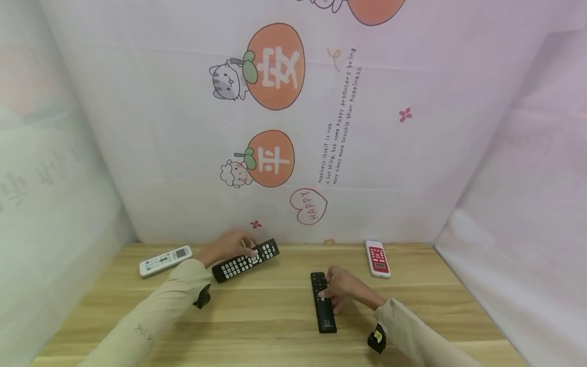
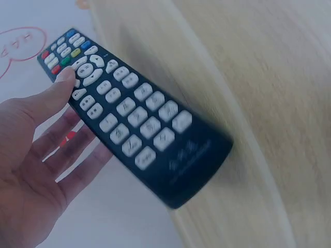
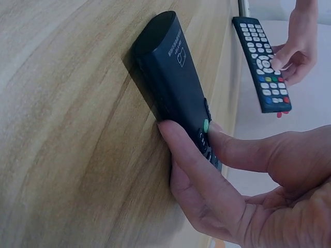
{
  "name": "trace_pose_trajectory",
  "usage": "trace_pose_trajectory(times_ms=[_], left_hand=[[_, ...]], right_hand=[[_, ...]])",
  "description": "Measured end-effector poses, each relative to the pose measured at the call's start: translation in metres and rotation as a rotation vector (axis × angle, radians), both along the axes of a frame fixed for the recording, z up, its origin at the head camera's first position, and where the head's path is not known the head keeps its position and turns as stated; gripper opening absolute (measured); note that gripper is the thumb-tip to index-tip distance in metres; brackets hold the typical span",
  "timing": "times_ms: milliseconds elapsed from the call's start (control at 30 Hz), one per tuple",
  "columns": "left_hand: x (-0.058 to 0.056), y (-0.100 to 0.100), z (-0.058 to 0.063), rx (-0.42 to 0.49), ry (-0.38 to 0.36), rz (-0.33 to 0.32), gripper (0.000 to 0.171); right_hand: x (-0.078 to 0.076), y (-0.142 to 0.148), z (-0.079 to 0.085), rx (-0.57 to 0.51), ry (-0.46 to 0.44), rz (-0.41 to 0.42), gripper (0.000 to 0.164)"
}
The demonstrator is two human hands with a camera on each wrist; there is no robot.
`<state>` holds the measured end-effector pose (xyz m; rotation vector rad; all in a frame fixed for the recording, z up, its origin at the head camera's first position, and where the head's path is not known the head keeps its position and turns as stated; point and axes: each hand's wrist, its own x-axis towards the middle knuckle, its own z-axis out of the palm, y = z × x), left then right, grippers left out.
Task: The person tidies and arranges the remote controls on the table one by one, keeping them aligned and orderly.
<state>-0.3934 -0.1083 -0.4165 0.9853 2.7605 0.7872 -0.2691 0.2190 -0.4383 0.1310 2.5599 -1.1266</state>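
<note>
My left hand (image 1: 229, 245) holds a black remote control with white buttons (image 1: 235, 267), which lies slantwise at the back left of the table. In the left wrist view, the thumb (image 2: 62, 85) presses on its face beside the ring of buttons, and the other fingers are behind it. My right hand (image 1: 343, 285) grips a slimmer black remote control (image 1: 326, 312) right of the middle. The right wrist view shows the thumb on that remote's button side, near a pale green button (image 3: 206, 125), and fingers along its edge. Whether this remote touches the table cannot be told.
A white remote control (image 1: 158, 262) with a small screen lies left of my left hand. At the back right lies a white remote with a red face (image 1: 378, 259). The wooden table (image 1: 266, 316) meets a printed white cloth wall (image 1: 367, 214) at the back; more white cloth hangs at both sides.
</note>
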Motion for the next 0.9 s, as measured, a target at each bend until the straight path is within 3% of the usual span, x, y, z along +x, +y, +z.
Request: trace_pose_trajectory(times_ms=[133,233,333,600,900], left_hand=[[0.000,-0.002,-0.001,0.136,-0.143,0.058,0.039],[0.003,0.000,-0.001,0.247,-0.285,0.119,0.042],[0.008,0.001,-0.001,0.326,-0.382,0.155,0.046],[0.016,-0.003,-0.010,0.469,-0.518,0.099,0.064],[0.030,-0.001,-0.023,0.566,-0.592,0.126,0.081]], right_hand=[[0.000,-0.001,0.002,0.008,-0.001,0.004,0.034],[0.000,-0.002,0.005,0.028,-0.001,0.016,0.034],[0.000,-0.003,0.006,0.043,-0.004,0.019,0.034],[0.000,-0.004,0.004,0.034,-0.012,0.017,0.032],[-0.001,-0.002,0.003,0.019,-0.014,0.018,0.030]])
